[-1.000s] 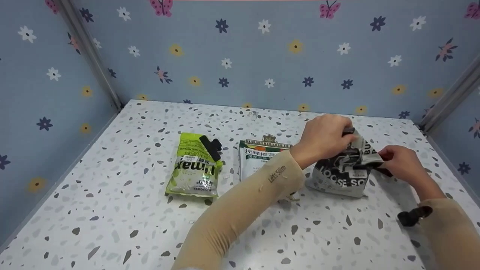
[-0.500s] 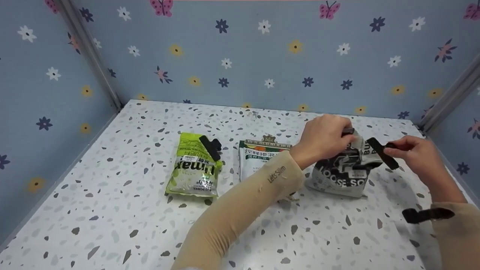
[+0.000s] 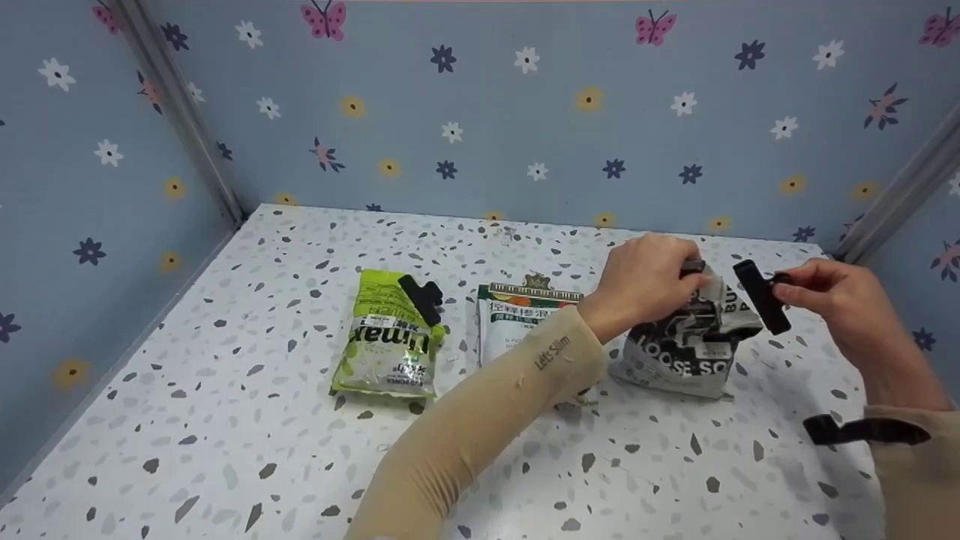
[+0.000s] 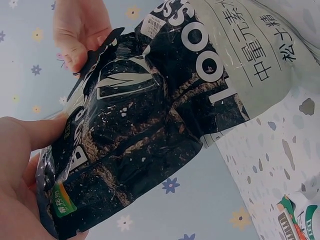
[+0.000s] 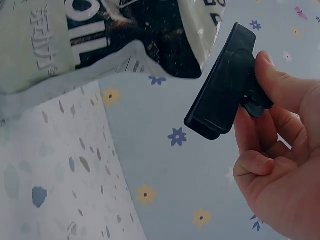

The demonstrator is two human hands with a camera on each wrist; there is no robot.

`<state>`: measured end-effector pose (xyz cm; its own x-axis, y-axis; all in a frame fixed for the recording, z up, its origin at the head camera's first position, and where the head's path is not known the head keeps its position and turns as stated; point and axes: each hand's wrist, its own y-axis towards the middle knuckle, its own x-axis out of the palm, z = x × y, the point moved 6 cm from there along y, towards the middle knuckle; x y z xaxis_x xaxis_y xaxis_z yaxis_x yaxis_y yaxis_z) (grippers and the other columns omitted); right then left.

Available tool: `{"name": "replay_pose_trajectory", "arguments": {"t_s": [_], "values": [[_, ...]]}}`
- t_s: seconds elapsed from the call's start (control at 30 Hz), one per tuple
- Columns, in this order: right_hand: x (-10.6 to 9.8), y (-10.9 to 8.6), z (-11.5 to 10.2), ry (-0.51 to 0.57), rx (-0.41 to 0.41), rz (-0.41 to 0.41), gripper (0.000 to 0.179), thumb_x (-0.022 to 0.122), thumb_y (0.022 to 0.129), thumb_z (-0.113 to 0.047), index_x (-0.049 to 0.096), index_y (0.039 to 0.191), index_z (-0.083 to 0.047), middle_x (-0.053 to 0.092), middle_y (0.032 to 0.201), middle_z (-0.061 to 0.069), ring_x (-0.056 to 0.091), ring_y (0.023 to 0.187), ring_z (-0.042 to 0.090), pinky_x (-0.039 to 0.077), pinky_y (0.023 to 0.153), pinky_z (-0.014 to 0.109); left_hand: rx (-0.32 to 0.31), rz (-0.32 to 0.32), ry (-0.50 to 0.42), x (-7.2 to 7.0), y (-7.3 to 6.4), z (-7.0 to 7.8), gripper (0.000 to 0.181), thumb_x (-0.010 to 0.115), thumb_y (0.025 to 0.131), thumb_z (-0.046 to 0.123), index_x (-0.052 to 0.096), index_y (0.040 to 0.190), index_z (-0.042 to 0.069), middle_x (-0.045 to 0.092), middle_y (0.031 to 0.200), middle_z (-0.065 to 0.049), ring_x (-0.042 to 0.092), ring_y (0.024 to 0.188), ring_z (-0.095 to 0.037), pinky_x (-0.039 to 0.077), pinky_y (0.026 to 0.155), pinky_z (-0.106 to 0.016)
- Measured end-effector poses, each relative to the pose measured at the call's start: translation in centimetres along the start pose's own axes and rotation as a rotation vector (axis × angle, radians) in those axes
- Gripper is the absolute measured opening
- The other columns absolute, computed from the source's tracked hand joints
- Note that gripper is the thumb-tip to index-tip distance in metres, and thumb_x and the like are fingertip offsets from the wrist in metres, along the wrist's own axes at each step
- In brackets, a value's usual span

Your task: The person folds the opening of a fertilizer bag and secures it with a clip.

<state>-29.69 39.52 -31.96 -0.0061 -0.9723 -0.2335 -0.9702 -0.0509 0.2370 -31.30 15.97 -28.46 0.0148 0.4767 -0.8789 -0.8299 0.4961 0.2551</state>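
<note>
My left hand (image 3: pixel 649 274) grips the gathered top of a black and pale grey bag (image 3: pixel 679 360) lettered "LOOSE SO", which stands at the right of the table. In the left wrist view the thumb lies on the face of the black bag (image 4: pixel 135 110) near its top end. My right hand (image 3: pixel 847 300) pinches a black bag clip (image 3: pixel 761 296) by its handle, beside the bag's right side. Up close in the right wrist view, the clip (image 5: pixel 222 85) has a long flat bar, apart from the bag's corner (image 5: pixel 187 60).
A green snack-style bag (image 3: pixel 386 345) with a black clip (image 3: pixel 421 298) across its corner lies to the left. Between them lies a white and green bag (image 3: pixel 502 330) with a ruler-like metal clip (image 3: pixel 536 289) on top, partly under the left forearm. Patterned walls (image 3: pixel 487 90) border the speckled table.
The right hand has moved away from the bag's right side, bringing the black clip out to the right and slightly up. The left hand keeps its grip in place.
</note>
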Motion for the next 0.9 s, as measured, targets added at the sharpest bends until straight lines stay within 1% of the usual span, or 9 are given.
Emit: {"name": "replay_pose_trajectory", "arguments": {"t_s": [0.03, 0.07, 0.2, 0.37, 0.47, 0.63, 0.73, 0.9], "values": [[0.3, 0.0, -0.2, 0.028, -0.008, -0.010, 0.013, 0.068, 0.088, 0.013, 0.071, 0.086, 0.000, 0.071, 0.083, -0.003, 0.063, 0.074, 0.009, 0.049, 0.071, 0.016, -0.001, 0.000, -0.001, 0.0, 0.0, 0.0, 0.024, 0.066, 0.094, 0.050, 0.072, 0.104, 0.029, 0.064, 0.090, 0.015, 0.057, 0.077, -0.004, 0.046, 0.067, -0.023], [0.6, 0.0, -0.4, 0.032, -0.014, -0.018, 0.013, 0.068, 0.088, 0.013, 0.071, 0.086, 0.001, 0.072, 0.083, -0.003, 0.063, 0.074, 0.009, 0.049, 0.070, 0.017, -0.001, 0.001, 0.000, 0.0, 0.0, 0.0, 0.024, 0.066, 0.093, 0.050, 0.072, 0.104, 0.030, 0.065, 0.091, 0.015, 0.057, 0.078, -0.004, 0.046, 0.068, -0.023], [1.5, 0.2, -1.2, -0.012, -0.037, -0.040, 0.010, 0.069, 0.088, 0.011, 0.072, 0.088, 0.002, 0.072, 0.084, -0.003, 0.065, 0.074, 0.009, 0.050, 0.071, 0.017, 0.000, 0.007, -0.001, -0.1, 0.1, -0.1, 0.024, 0.066, 0.093, 0.050, 0.072, 0.105, 0.030, 0.065, 0.093, 0.016, 0.057, 0.080, -0.003, 0.047, 0.070, -0.023], [2.0, 0.3, -1.7, -0.016, -0.065, -0.067, 0.010, 0.068, 0.088, 0.012, 0.072, 0.091, 0.003, 0.073, 0.084, -0.002, 0.066, 0.074, 0.009, 0.050, 0.071, 0.017, 0.011, 0.011, -0.009, -0.1, 0.0, -0.2, 0.023, 0.066, 0.095, 0.048, 0.072, 0.104, 0.028, 0.065, 0.093, 0.015, 0.057, 0.080, -0.003, 0.046, 0.070, -0.023], [2.3, 0.3, -1.7, -0.028, -0.068, -0.083, 0.011, 0.068, 0.088, 0.013, 0.072, 0.093, 0.004, 0.073, 0.084, -0.001, 0.066, 0.074, 0.010, 0.051, 0.071, 0.018, 0.020, 0.013, -0.015, -0.1, -0.1, -0.2, 0.022, 0.065, 0.095, 0.047, 0.072, 0.104, 0.027, 0.065, 0.092, 0.014, 0.057, 0.079, -0.004, 0.046, 0.069, -0.023], [2.6, 0.4, -1.6, -0.115, -0.067, -0.089, 0.010, 0.067, 0.089, 0.011, 0.071, 0.095, 0.005, 0.072, 0.085, -0.003, 0.066, 0.075, 0.010, 0.050, 0.072, 0.017, 0.023, 0.031, -0.037, -0.3, -0.1, -0.3, 0.020, 0.065, 0.096, 0.045, 0.070, 0.104, 0.027, 0.065, 0.091, 0.015, 0.058, 0.079, -0.003, 0.046, 0.070, -0.022], [3.1, 0.5, -1.6, -0.135, -0.072, -0.093, 0.008, 0.068, 0.090, 0.010, 0.071, 0.096, 0.005, 0.072, 0.085, -0.003, 0.066, 0.075, 0.010, 0.050, 0.072, 0.017, 0.028, 0.046, -0.056, -0.4, -0.2, -0.3, 0.019, 0.064, 0.097, 0.044, 0.069, 0.103, 0.027, 0.064, 0.090, 0.016, 0.057, 0.078, -0.003, 0.045, 0.070, -0.022], [3.8, 0.4, -1.7, -0.108, -0.083, -0.121, 0.008, 0.069, 0.090, 0.007, 0.071, 0.098, 0.007, 0.071, 0.087, -0.001, 0.066, 0.077, 0.012, 0.052, 0.070, 0.019, 0.037, 0.068, -0.092, -0.6, -0.2, -0.3, 0.017, 0.063, 0.098, 0.042, 0.067, 0.101, 0.026, 0.060, 0.092, 0.016, 0.055, 0.080, -0.002, 0.045, 0.070, -0.021]]}}
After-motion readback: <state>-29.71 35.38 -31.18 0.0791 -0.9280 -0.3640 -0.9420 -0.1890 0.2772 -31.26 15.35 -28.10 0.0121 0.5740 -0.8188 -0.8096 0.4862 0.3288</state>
